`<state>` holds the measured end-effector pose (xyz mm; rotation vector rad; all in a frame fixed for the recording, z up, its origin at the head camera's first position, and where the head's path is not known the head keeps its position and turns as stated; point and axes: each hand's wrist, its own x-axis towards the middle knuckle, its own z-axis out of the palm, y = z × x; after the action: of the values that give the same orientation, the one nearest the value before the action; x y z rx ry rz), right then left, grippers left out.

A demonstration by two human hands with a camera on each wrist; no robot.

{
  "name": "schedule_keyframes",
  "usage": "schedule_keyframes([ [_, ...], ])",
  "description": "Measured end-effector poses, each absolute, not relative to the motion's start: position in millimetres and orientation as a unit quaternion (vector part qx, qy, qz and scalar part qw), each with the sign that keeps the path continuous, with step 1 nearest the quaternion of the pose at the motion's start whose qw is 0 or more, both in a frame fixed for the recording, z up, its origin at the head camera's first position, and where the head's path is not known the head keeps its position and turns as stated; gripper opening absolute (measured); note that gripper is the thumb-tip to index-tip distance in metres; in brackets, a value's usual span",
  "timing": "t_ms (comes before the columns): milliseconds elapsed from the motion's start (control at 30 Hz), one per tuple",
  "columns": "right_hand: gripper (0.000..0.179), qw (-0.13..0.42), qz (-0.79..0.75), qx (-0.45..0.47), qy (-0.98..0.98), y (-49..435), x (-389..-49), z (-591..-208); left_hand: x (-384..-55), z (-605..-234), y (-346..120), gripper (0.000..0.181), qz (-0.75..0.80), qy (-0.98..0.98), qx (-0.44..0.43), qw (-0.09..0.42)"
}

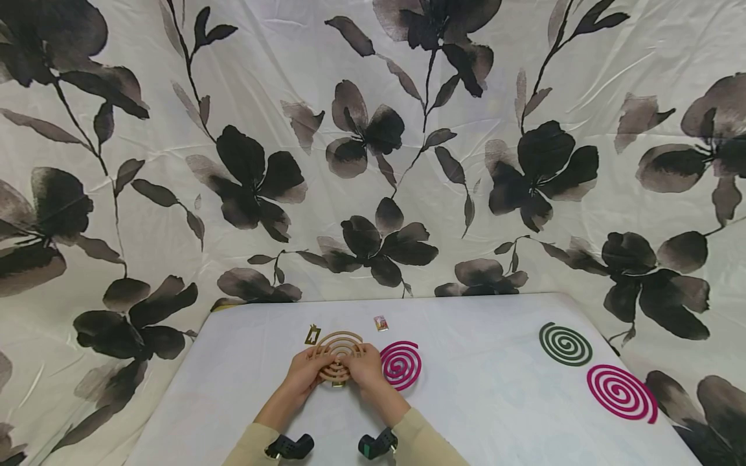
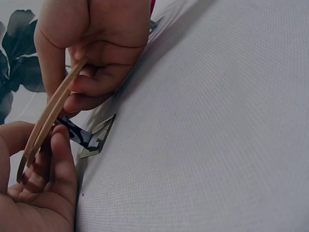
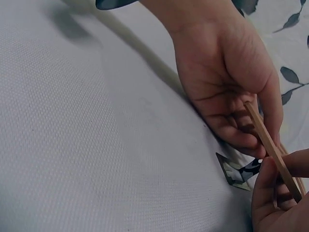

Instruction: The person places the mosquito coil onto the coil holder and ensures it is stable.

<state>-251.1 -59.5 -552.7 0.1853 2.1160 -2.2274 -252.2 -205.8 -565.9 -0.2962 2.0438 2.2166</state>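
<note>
The fingers of the left hand and the right hand are gripping a tan coil from its two sides, thumbs lying over the upper face. In the head view, the coil is sitting just left of the lower centre of the frame, and both forearms are slanting inward and upward from the bottom edge, beige sleeves covering them below the wrists. A small gold metal piece is lying at the coil's upper left, and a small packet is resting above and to its right. A pink spiral is lying just beside the right hand, while a green spiral and a second pink spiral are lying toward the right side of the frame, all on the white table.

In the left wrist view, the left hand is entering at the lower left, palm turned upward, and the right hand is reaching down from the top, its fingers curling inward. The coil is showing edge-on, tilting between them at the left. A metal stand is standing below it.

In the right wrist view, the left hand is hanging from the top, fingers bending toward the coil; the right hand is pinching it at the lower right.
</note>
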Motion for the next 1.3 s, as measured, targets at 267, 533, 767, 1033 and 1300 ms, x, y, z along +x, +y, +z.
schedule_keyframes([
  [267,0.033,0.038,-0.726,0.059,0.684,-58.0,-251.0,-551.5,-249.9,-567.1,-204.4,0.048,0.737,0.667,-0.092,0.053],
  [533,0.031,0.034,-0.726,0.056,0.684,-57.8,-250.0,-555.4,-247.3,-569.2,-204.5,0.051,0.736,0.669,-0.092,0.056],
  [767,0.03,0.063,-0.719,0.057,0.69,-56.0,-253.7,-550.2,-248.9,-565.0,-204.9,0.051,0.717,0.688,-0.089,0.065],
  [1033,0.028,0.082,-0.702,0.05,0.705,-54.5,-258.9,-548.9,-248.9,-563.9,-204.5,0.049,0.728,0.677,-0.084,0.063],
  [1300,0.026,0.061,-0.709,0.034,0.702,-54.8,-256.2,-550.1,-251.2,-569.3,-205.3,0.049,0.718,0.687,-0.093,0.055],
])
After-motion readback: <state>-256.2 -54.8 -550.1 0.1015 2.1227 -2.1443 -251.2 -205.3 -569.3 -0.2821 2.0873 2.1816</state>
